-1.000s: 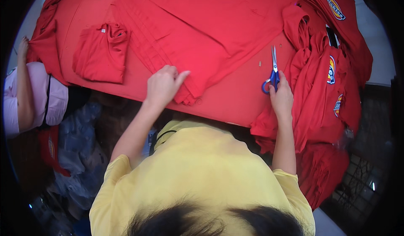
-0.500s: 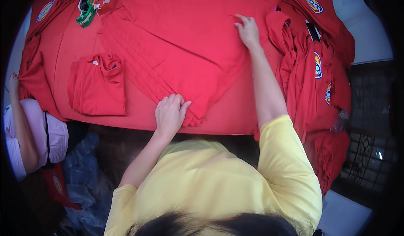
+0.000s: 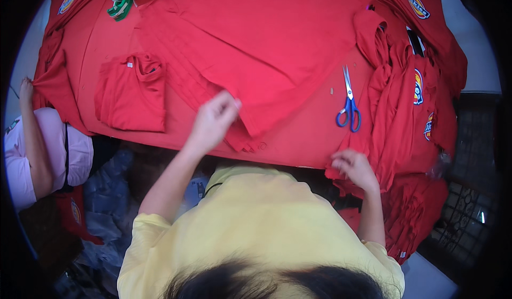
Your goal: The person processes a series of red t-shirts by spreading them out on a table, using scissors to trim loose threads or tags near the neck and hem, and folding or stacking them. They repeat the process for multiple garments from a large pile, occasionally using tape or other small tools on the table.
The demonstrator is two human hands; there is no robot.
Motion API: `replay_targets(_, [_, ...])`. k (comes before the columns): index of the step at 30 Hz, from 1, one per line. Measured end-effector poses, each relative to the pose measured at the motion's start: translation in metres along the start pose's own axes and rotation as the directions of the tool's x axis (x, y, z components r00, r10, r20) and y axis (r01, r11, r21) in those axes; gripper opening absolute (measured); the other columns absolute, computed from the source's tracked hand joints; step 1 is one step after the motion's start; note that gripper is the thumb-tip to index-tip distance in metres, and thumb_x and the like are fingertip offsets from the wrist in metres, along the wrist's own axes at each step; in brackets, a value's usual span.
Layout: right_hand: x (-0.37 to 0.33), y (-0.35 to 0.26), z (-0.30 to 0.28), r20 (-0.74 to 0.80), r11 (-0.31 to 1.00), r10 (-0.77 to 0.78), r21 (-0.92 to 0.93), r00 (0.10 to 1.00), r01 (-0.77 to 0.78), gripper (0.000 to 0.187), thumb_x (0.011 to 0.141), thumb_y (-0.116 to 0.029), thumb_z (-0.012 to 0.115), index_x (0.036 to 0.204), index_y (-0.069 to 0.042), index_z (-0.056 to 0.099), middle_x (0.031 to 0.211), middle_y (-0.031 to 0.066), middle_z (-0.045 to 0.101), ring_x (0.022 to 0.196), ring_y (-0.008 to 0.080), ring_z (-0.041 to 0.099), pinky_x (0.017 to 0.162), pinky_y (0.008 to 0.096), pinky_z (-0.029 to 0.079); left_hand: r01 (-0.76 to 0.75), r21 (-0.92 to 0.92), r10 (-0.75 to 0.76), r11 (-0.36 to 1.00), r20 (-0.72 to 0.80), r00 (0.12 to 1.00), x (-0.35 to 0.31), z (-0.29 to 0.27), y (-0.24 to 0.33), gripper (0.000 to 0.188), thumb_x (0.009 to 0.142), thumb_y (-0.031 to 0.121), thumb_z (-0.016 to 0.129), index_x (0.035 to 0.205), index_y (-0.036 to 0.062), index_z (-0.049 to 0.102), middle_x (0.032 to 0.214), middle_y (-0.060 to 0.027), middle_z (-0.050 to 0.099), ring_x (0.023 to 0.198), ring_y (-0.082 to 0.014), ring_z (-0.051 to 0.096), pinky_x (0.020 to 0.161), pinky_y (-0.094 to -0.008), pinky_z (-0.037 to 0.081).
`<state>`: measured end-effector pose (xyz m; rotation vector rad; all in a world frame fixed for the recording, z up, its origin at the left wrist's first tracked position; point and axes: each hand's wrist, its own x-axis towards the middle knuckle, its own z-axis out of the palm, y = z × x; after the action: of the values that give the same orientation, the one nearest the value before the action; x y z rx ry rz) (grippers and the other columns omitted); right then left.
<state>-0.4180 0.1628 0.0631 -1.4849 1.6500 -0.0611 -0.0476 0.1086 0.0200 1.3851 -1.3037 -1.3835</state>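
A large red shirt [image 3: 266,37] lies spread and partly folded across the table in front of me. Above its near left edge is my left hand [image 3: 213,120], its thumb and fingertips drawn together. Whether cloth is between them I cannot make out. My right hand [image 3: 356,170] hovers at the table's front edge on the right, beside hanging red cloth, with fingers loosely bent and apart and nothing seen in them. Blue-handled scissors [image 3: 349,99] rest on the table beyond it, blades pointing away from me.
A folded red shirt [image 3: 133,93] lies on the left of the red table [image 3: 298,152]. A green tape dispenser [image 3: 121,5] stands at the far left. Red garments with patches [image 3: 394,112] are heaped along the right. Another person's arm [image 3: 34,139] shows at the left edge.
My right hand has left the shirt and come back to the table's front edge; the scissors now show. My left hand has risen and moved slightly farther over the shirt.
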Motion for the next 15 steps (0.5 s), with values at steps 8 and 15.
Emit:
replay_targets(8, [0.078, 0.021, 0.020, -0.676, 0.922, -0.316, -0.386, 0.666, 0.045, 0.040, 0.088, -0.019, 0.060, 0.124, -0.005, 0.048, 0.107, 0.0182, 0.052, 0.093, 0.0382, 0.058, 0.077, 0.0455, 0.048, 0.346, -0.593, -0.346, 0.727, 0.119, 0.931, 0.062, -0.027, 0.000, 0.039, 0.097, 0.031, 0.047, 0.121, -0.0001, 0.050, 0.126, -0.0161, 0.055, 0.114, -0.0261, 0.054, 0.098, -0.0376, 0.041])
replay_targets(15, [0.087, 0.006, -0.005, -0.636, 0.931, -0.104, -0.332, 0.764, -0.150, 0.041, 0.084, -0.021, 0.064, 0.118, 0.000, 0.055, 0.095, 0.0190, 0.060, 0.087, 0.0396, 0.061, 0.075, 0.0467, 0.049, 0.239, -0.697, -0.275, 0.676, 0.062, 0.960, 0.071, -0.023, -0.016, 0.041, 0.097, 0.027, 0.049, 0.125, -0.0033, 0.047, 0.126, -0.0145, 0.055, 0.115, -0.0242, 0.053, 0.097, -0.0359, 0.043])
